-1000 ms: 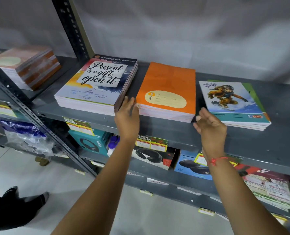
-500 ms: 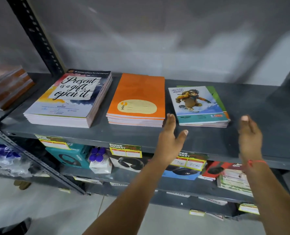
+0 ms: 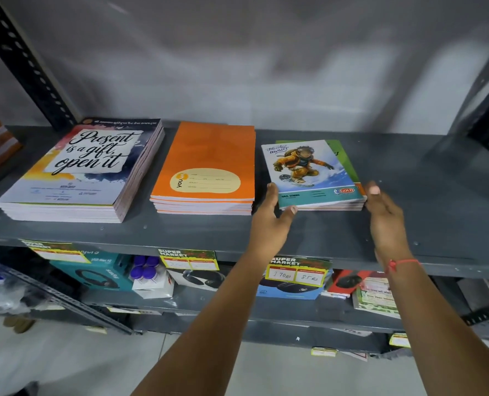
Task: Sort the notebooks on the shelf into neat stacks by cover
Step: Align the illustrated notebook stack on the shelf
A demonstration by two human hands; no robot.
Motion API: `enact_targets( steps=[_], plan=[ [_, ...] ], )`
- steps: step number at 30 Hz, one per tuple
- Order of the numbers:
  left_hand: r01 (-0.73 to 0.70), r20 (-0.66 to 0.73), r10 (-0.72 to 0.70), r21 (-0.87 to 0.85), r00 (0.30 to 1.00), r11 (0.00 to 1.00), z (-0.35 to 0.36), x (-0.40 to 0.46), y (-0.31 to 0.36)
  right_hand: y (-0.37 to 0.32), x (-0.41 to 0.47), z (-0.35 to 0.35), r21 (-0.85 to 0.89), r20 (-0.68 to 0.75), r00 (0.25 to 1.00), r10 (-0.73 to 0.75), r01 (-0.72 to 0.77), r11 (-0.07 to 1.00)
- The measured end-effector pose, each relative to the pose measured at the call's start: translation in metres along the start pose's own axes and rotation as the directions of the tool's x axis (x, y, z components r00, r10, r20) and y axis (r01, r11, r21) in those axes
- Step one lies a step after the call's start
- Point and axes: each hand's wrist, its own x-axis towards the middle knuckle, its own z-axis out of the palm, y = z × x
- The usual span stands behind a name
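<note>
Right of centre on the grey shelf (image 3: 409, 195): a short stack of snowboarder-cover notebooks (image 3: 311, 172), uneven, with a green cover (image 3: 343, 155) and an orange corner poking out from under the top book along its right edge. Bracketed by both hands. Left hand (image 3: 269, 221) spread, fingers along the stack's left edge, thumb at the front lower corner. Right hand (image 3: 386, 212) open and flat, fingertips at the right front corner; actual contact hard to confirm. Nothing gripped by either.

Probably best squared by pressing both palms inward together, then tapping the front edge flush. Worth lifting the top book first to check whether the green cover belongs elsewhere.

Left of that, well apart: the orange notebook stack (image 3: 206, 167), already tidy. Further left: the taller "Present is a gift" stack (image 3: 86, 170), also neat.
</note>
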Motion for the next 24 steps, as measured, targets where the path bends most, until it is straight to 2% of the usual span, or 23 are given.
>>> enact_targets(
  steps=[6,11,20,24],
  plan=[
    [0.011,0.025,-0.011,-0.023,1.000,1.000,-0.001,0.011,0.002,-0.003,0.006,0.007,0.028,0.022,1.000,0.000,-0.001,1.000],
    [0.011,0.100,-0.009,-0.024,0.995,1.000,-0.002,0.018,0.005,-0.004,0.004,0.008,0.012,0.025,1.000,-0.012,0.011,1.000],
    [0.057,0.137,-0.051,-0.035,0.989,0.998,-0.008,0.023,0.008,-0.010,-0.003,0.005,-0.018,0.118,0.992,-0.052,0.054,0.998],
    [0.077,0.142,-0.068,-0.062,0.988,0.995,-0.006,0.024,0.005,-0.014,-0.004,0.004,0.042,0.055,0.998,-0.033,0.031,0.999]
  ],
)
